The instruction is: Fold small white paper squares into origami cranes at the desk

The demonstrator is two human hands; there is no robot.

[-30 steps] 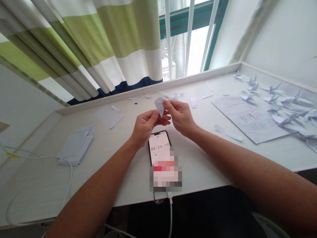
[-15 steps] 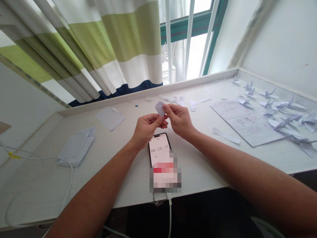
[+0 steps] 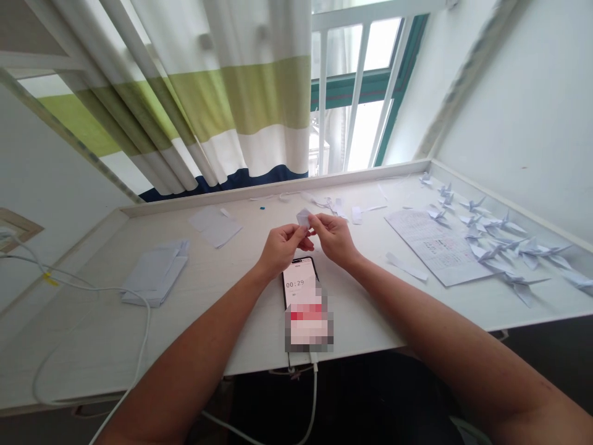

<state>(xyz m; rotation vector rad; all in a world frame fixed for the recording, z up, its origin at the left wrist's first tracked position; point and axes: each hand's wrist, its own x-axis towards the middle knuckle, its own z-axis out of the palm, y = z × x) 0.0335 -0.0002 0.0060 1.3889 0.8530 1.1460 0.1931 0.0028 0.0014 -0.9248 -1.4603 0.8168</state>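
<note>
A small piece of folded white paper (image 3: 303, 217) is pinched between my two hands, above the middle of the desk. My left hand (image 3: 282, 246) grips its lower part with thumb and fingers. On its right edge, the thumb and fingers of my right hand (image 3: 334, 238) are closed. Both hands partly cover the paper, so its full shape is hidden. Just below them lies a phone (image 3: 300, 272) with a timer reading 00:29; its lower part is blurred out.
Several folded paper cranes (image 3: 486, 252) stand at the right, some by a written sheet (image 3: 417, 238). Paper strips (image 3: 406, 268) lie nearer. On the left are a stack of paper (image 3: 155, 272), loose sheets (image 3: 215, 227) and a white cable (image 3: 147, 327). A curtain (image 3: 259, 93) hangs behind.
The camera view has tilted up a little, so the desk sits lower in the picture. Both hands still hold the paper, which now shows less above the fingers.
</note>
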